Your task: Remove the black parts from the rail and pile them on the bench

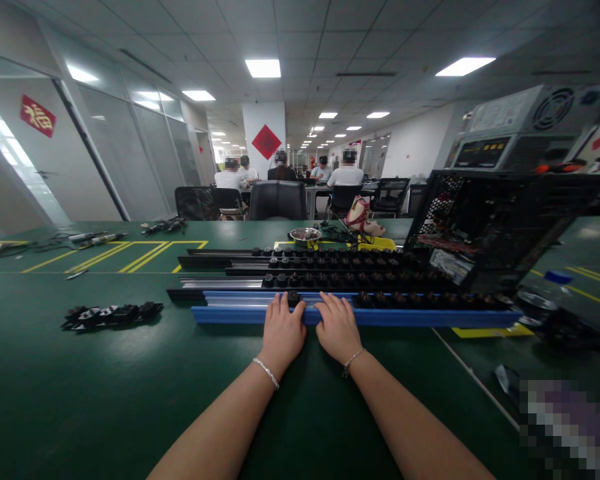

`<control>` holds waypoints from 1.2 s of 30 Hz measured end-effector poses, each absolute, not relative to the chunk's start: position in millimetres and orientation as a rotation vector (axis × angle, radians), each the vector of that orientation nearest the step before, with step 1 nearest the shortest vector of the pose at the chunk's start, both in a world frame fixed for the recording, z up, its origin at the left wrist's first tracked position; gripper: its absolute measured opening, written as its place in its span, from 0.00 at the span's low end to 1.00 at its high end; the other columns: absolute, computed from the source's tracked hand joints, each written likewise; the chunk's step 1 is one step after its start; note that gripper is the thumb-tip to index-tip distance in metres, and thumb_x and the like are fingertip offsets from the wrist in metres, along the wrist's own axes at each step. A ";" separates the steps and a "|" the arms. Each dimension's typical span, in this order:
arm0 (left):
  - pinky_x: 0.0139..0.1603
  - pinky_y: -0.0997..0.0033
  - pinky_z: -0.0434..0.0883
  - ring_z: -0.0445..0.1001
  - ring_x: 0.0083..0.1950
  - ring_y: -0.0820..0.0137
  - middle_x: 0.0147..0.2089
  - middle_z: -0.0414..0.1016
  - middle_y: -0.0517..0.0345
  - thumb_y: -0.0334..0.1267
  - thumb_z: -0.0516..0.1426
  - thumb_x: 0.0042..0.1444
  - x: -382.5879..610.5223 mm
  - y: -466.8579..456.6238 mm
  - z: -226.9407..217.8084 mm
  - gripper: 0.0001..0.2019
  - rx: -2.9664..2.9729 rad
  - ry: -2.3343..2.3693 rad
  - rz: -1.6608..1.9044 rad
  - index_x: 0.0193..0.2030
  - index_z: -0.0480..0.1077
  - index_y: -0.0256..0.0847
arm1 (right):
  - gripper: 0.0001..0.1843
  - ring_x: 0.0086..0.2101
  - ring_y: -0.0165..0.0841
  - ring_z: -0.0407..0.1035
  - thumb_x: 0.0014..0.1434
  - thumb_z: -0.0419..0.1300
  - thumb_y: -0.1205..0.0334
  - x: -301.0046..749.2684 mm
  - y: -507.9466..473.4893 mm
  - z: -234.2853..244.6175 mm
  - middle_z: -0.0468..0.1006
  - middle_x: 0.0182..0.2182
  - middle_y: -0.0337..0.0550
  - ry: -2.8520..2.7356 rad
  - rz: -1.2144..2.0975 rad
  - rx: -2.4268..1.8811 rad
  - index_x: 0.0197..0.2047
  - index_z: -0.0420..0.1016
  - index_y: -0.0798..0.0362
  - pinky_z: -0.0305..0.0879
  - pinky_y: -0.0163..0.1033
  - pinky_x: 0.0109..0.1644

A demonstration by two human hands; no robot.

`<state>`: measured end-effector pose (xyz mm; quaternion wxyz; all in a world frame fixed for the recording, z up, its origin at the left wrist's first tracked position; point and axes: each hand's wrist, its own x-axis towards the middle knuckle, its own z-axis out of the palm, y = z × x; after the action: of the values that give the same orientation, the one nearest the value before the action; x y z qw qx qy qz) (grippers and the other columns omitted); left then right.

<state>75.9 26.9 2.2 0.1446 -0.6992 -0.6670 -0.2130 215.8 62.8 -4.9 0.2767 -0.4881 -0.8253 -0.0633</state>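
A long blue rail (250, 316) lies crosswise in front of me, with a silvery channel along its top. Several black socket-like modules (405, 300) sit in a row on its right part. My left hand (284, 330) is at the rail's left-middle, its thumb and forefinger closed around a single black module (293, 298) in the channel. Just to the right, my right hand (339, 327) grips the rail, fingers bent over its top; its palm side is hidden. Between that single module and the row, part of the channel shows.
Behind lie dark rails (220, 284) carrying similar modules. Loose black modules (113, 315) form a cluster at left. A metal bowl (305, 234), a yellow tray (377, 244) and an open computer case (480, 227) stand farther back. A plastic bottle (543, 293) is at right. People sit beyond the table.
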 end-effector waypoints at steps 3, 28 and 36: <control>0.62 0.52 0.51 0.52 0.65 0.54 0.62 0.59 0.49 0.36 0.53 0.52 75.0 27.3 1.8 0.24 -1.994 -1.929 -0.617 0.57 0.63 0.53 | 0.20 0.57 0.38 0.54 0.51 0.51 0.69 215.8 62.6 -5.4 0.65 0.58 0.45 -2.213 -0.170 -1.311 0.48 0.70 0.53 0.40 0.48 0.63; 0.63 0.43 0.45 0.51 0.66 0.52 0.63 0.60 0.48 0.45 0.53 0.54 70.1 23.0 8.8 0.25 -1.942 -2.010 -0.557 0.60 0.61 0.54 | 0.20 0.57 0.37 0.55 0.51 0.51 0.69 215.1 63.0 -5.5 0.64 0.58 0.45 -2.218 -0.157 -1.321 0.48 0.70 0.53 0.41 0.47 0.63; 0.62 0.43 0.46 0.53 0.65 0.53 0.61 0.62 0.47 0.54 0.45 0.58 66.6 23.7 9.6 0.24 -1.876 -2.042 -0.575 0.59 0.63 0.53 | 0.20 0.57 0.37 0.55 0.51 0.51 0.69 215.5 62.9 -5.4 0.65 0.58 0.45 -2.208 -0.160 -1.321 0.47 0.71 0.52 0.42 0.47 0.63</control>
<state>66.6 23.7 9.6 0.1543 -0.6546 -0.7124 -0.2007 215.5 62.9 -5.4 0.2779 -0.4922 -0.8227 -0.0598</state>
